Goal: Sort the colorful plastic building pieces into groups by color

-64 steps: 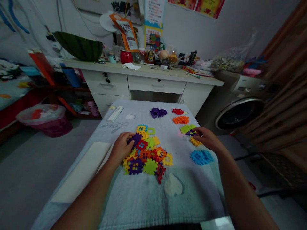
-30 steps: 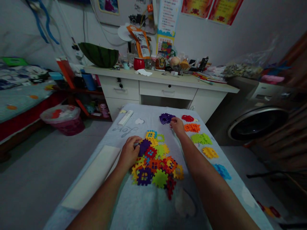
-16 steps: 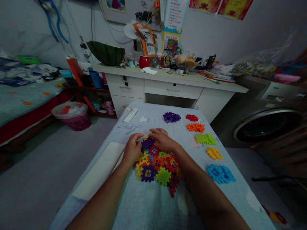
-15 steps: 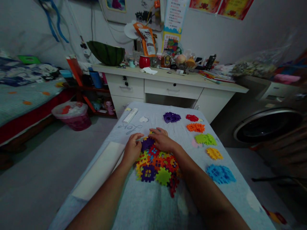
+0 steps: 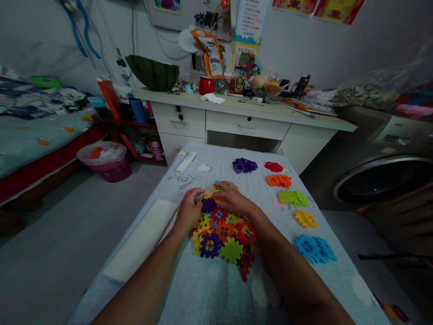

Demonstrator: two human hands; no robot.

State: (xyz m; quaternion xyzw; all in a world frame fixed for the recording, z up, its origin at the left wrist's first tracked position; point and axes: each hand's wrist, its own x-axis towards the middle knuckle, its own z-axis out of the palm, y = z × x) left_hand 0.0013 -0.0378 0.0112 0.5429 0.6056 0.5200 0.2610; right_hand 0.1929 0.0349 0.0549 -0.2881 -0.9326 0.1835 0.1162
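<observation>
A heap of colourful notched plastic building tiles (image 5: 223, 230) lies on the cloth-covered table before me, some with window shapes in them. At its far left side my left hand (image 5: 189, 208) has thumb and fingers closed about the edge of a purple building tile (image 5: 208, 205). My right hand (image 5: 233, 199) lies over the far part of the heap, fingers stretched out and touching yellow-orange tiles (image 5: 218, 197); part of what is beneath it is hidden. A purple tile with a window (image 5: 209, 245) and a green tile (image 5: 232, 250) lie at the near side.
Sorted tiles lie to the right: purple (image 5: 244, 165), red (image 5: 273, 167), orange (image 5: 278, 181), green (image 5: 292, 197), yellow (image 5: 305, 219) and blue (image 5: 314, 248). A white slab (image 5: 142, 241) and a white remote-like object (image 5: 186, 162) lie left. Behind stands a cluttered desk (image 5: 246, 119).
The purple tile has tipped and shows less of its face. My right fingers have drawn slightly off it, uncovering yellow-orange tiles. The view has shifted a little.
</observation>
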